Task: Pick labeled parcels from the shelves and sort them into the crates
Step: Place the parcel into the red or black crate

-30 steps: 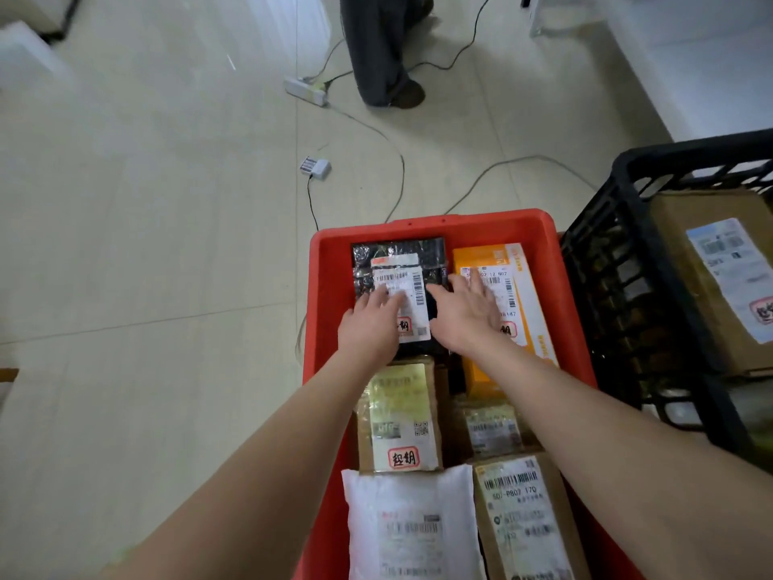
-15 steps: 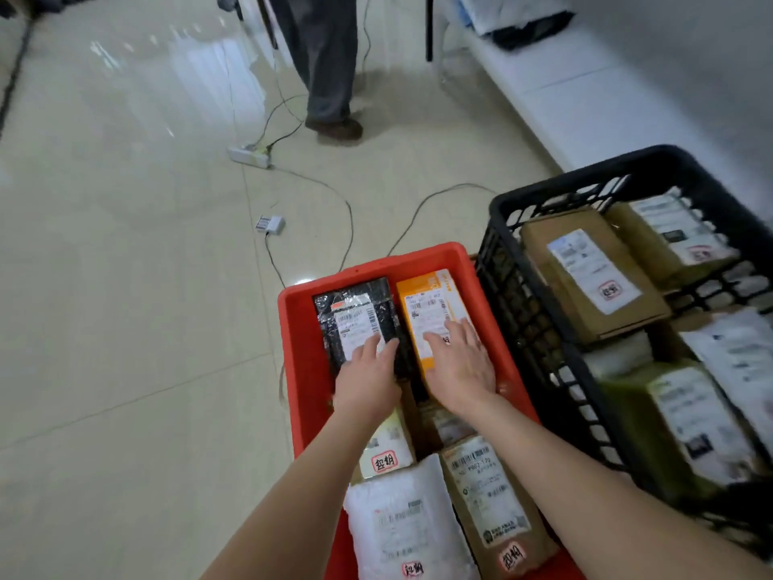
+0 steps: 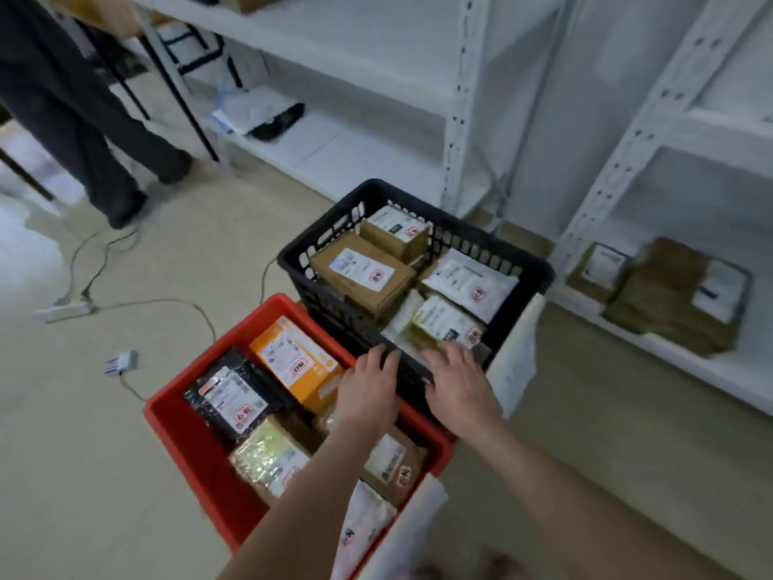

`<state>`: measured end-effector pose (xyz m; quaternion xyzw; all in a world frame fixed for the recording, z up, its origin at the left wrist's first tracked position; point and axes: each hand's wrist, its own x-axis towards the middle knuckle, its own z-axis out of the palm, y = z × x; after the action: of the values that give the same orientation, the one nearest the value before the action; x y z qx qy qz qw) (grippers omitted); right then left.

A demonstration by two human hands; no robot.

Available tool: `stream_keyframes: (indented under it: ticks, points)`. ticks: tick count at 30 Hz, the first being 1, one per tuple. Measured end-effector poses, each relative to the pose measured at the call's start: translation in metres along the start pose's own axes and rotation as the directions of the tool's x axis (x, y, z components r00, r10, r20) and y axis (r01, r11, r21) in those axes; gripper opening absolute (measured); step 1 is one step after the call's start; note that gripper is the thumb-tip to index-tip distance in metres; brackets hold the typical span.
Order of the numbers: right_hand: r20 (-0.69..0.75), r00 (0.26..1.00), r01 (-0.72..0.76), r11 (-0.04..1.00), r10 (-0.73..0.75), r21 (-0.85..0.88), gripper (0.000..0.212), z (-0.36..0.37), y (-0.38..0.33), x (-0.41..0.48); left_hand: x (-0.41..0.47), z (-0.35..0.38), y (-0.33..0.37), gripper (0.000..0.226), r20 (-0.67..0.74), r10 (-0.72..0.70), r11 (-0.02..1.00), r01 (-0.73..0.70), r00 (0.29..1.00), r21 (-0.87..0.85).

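A red crate (image 3: 196, 445) on the floor holds several labeled parcels, among them a black one (image 3: 234, 395) and an orange one (image 3: 293, 357). Touching its far right side stands a black crate (image 3: 322, 240) with brown and white labeled parcels (image 3: 364, 274). My left hand (image 3: 368, 391) hovers over the red crate's right side, fingers apart, holding nothing. My right hand (image 3: 460, 387) is spread over the black crate's near rim, also holding nothing. Two brown parcels (image 3: 669, 295) lie on the low white shelf (image 3: 690, 362) at the right.
White metal shelving (image 3: 456, 119) fills the back and right. A person's dark trouser legs (image 3: 92, 131) stand at the back left. A power strip (image 3: 67, 307), cables and a small white adapter (image 3: 121, 362) lie on the floor to the left.
Both hands have lifted off the black and orange parcels and moved right toward the black crate. My view swung up and right, bringing the shelves into sight.
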<state>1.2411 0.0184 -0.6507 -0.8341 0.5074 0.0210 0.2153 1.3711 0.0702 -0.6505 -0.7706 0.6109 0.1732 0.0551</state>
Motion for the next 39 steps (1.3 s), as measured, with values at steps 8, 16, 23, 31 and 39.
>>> stream_keyframes:
  ticks: [8,16,23,31,39]
  points:
    - [-0.028,0.947,-0.316,0.945,0.319,0.083,0.054,-0.064,0.14,-0.081,0.008,-0.009,0.167,0.067,0.055,0.3,0.948,-0.304,0.952,0.098]
    - [-0.051,0.847,-0.518,0.844,0.529,0.137,0.055,-0.103,0.306,-0.174,-0.002,0.012,0.364,0.069,0.13,0.475,0.856,-0.491,0.87,0.16]
    - [-0.091,0.793,-0.583,0.793,0.603,0.175,0.057,-0.126,0.44,-0.232,-0.003,0.045,0.514,0.07,0.168,0.517,0.825,-0.541,0.839,0.164]
    - [-0.041,0.777,-0.609,0.767,0.628,0.203,0.053,-0.111,0.526,-0.203,0.059,0.072,0.577,0.072,0.176,0.517,0.821,-0.543,0.838,0.175]
    - [0.161,0.709,-0.591,0.453,0.687,0.668,0.061,-0.075,0.605,-0.082,0.19,0.123,0.595,0.07,0.2,0.413,0.886,-0.443,0.889,0.14]
